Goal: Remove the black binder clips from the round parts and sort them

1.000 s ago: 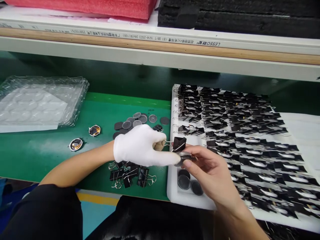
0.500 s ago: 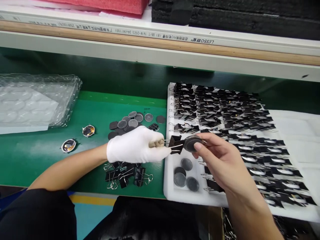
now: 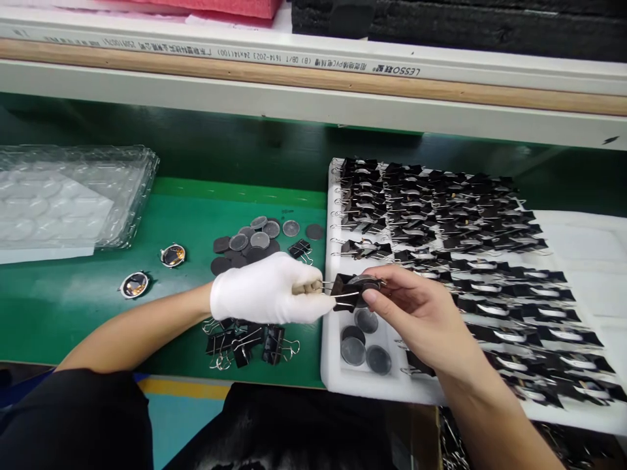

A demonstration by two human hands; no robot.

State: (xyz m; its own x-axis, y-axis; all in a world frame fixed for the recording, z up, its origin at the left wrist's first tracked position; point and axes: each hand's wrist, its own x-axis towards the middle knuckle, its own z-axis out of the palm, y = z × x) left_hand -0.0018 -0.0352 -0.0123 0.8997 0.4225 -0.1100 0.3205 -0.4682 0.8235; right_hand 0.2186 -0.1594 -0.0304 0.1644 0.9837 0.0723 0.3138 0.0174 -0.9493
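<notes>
My left hand (image 3: pixel 274 287), in a white glove, squeezes the wire handles of a black binder clip (image 3: pixel 343 292). My bare right hand (image 3: pixel 416 307) pinches a round watch case (image 3: pixel 363 281) with dark discs against it, between thumb and fingers. The disc edge sits at the clip's jaws; how deep it goes in is partly hidden. Below them, several loose grey discs (image 3: pixel 379 360) lie in the corner of a white foam tray (image 3: pixel 337 382). Rows of clipped watch cases (image 3: pixel 509 288) fill much of that tray.
Left on the green bench are two watch cases (image 3: pixel 135 285) and clear plastic trays (image 3: pixel 132 196). Several black and grey discs (image 3: pixel 259 240) and loose binder clips (image 3: pixel 245 343) lie around my left hand. A shelf edge (image 3: pixel 294 81) crosses above.
My right hand has moved slightly left and turned the watch case flatter, bringing it to the binder clip's jaws. My left hand has stayed nearly in place.
</notes>
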